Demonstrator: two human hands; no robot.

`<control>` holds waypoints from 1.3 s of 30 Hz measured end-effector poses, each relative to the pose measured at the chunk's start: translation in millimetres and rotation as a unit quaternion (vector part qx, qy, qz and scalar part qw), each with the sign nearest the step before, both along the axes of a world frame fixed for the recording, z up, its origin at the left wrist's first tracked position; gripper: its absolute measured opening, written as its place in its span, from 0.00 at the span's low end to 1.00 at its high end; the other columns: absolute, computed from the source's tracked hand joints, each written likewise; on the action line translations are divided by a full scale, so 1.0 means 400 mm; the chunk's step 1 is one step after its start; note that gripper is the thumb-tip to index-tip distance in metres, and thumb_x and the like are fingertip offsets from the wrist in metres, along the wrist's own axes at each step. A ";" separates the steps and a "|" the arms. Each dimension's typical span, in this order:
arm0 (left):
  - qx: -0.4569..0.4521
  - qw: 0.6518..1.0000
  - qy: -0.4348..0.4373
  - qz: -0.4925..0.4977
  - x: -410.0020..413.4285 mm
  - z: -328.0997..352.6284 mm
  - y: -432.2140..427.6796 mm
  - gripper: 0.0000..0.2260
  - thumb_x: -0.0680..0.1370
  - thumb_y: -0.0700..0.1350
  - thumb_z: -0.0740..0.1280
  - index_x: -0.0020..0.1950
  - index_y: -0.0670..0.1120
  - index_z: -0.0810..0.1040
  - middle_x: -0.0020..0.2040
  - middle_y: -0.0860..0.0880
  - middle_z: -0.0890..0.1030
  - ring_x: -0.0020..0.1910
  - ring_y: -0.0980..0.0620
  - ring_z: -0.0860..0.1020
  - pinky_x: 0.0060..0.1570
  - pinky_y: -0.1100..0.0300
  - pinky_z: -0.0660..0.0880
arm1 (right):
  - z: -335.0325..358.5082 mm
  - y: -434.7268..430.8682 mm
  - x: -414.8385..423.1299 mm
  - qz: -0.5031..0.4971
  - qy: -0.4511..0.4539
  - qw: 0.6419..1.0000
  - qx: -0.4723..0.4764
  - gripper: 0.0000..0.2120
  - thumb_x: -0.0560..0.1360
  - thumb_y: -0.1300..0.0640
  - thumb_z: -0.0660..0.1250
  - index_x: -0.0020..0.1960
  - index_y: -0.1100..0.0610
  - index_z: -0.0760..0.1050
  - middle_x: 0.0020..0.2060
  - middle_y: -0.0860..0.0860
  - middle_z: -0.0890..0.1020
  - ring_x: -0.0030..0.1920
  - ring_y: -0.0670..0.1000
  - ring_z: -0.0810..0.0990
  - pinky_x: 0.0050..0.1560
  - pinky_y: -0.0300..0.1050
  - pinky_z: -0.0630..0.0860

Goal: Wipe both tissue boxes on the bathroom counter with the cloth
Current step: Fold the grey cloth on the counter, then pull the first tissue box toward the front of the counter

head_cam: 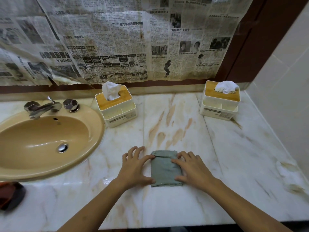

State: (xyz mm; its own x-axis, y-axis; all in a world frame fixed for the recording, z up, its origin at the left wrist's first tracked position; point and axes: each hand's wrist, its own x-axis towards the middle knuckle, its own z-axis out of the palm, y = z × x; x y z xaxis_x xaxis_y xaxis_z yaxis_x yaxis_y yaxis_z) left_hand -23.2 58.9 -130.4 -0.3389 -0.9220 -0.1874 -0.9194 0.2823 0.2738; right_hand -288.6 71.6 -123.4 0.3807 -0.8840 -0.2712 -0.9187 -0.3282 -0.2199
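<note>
A folded grey-green cloth (164,169) lies flat on the marble counter (234,156) near its front edge. My left hand (135,166) rests beside the cloth's left edge, fingers spread, index finger and thumb touching the cloth. My right hand (192,168) lies on the cloth's right side with fingers spread. Two white tissue boxes with wooden lids stand at the back: one (117,106) next to the sink, the other (219,101) in the right corner. White tissue sticks out of each.
A beige oval sink (41,136) with a chrome tap (45,108) fills the left. Newspaper (117,39) covers the wall behind. A tiled wall (287,81) bounds the right. A dark reddish object (10,195) sits at the front left edge.
</note>
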 end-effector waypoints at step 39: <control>0.107 0.709 0.463 0.521 0.405 0.193 -0.602 0.08 0.79 0.47 0.62 0.52 0.44 0.76 0.49 0.46 0.79 0.38 0.48 0.76 0.38 0.57 0.68 | 0.244 -0.704 0.474 -0.312 -0.373 0.851 0.198 0.17 0.82 0.51 0.59 0.67 0.57 0.73 0.60 0.53 0.76 0.56 0.51 0.71 0.56 0.46 0.66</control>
